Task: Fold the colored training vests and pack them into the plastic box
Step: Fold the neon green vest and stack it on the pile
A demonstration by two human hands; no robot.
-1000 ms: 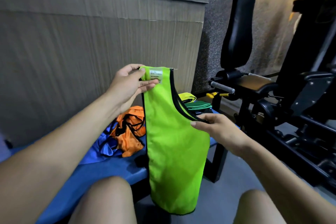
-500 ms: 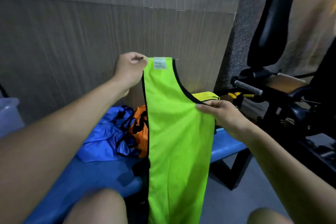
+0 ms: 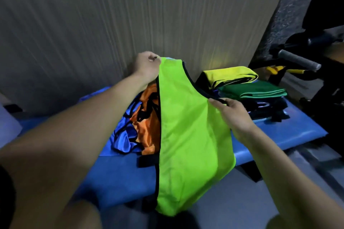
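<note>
A lime green vest [image 3: 188, 135] with black trim, folded lengthwise, hangs over the blue bench [image 3: 119, 178]. My left hand [image 3: 147, 65] pinches its top shoulder end. My right hand [image 3: 232, 115] pinches the black-trimmed armhole edge lower down on the right. Behind the vest lie a crumpled orange vest [image 3: 147, 126] and a blue vest [image 3: 124, 135]. A stack of folded vests, yellow [image 3: 230, 76] on top and green [image 3: 255, 91] under it, sits on the bench at the right. A pale plastic box [image 3: 7, 124] shows only partly at the left edge.
A wood-grain wall panel [image 3: 111, 15] rises right behind the bench. Black gym machine parts and a grey padded handle [image 3: 299, 59] stand at the right. My knees show at the bottom of the frame, above grey floor.
Both hands have lowered the green vest forward toward the bench, so it now slants instead of hanging upright. The view has tilted down and left, showing the folded stack.
</note>
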